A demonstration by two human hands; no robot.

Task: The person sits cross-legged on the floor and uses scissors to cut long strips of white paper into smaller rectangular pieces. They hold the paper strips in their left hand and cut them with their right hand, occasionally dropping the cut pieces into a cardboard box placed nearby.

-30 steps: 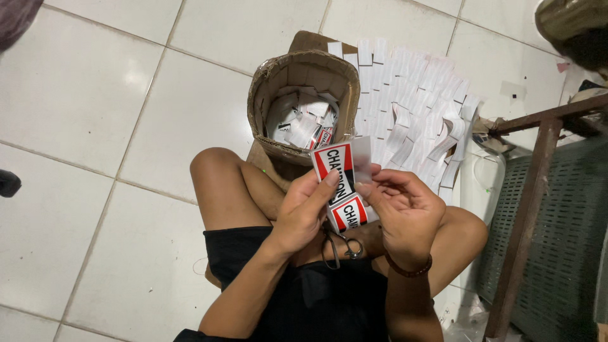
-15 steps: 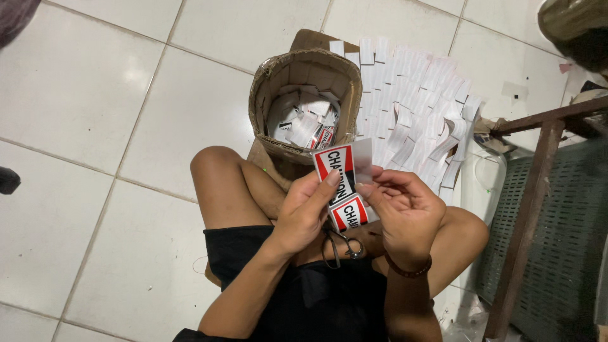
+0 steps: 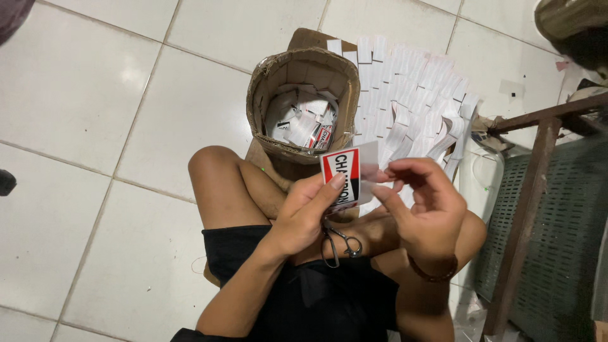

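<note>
Red, white and black, the label (image 3: pixel 347 179) sits upright between both hands, just near of the box (image 3: pixel 303 104). The left hand (image 3: pixel 304 212) pinches its lower edge, thumb pressed on the face; the right hand (image 3: pixel 421 206) has its fingers curled loosely at the right edge, and whether they grip it I cannot tell. Peeling or folding here goes best with a steady pinch and a slow pull along 1 edge. Scissors (image 3: pixel 339 240) lie in the lap, close under the hands. White strips (image 3: pixel 411 95) cover the floor right of the box; a rusty frame (image 3: pixel 532 209) crowds the right.
</note>
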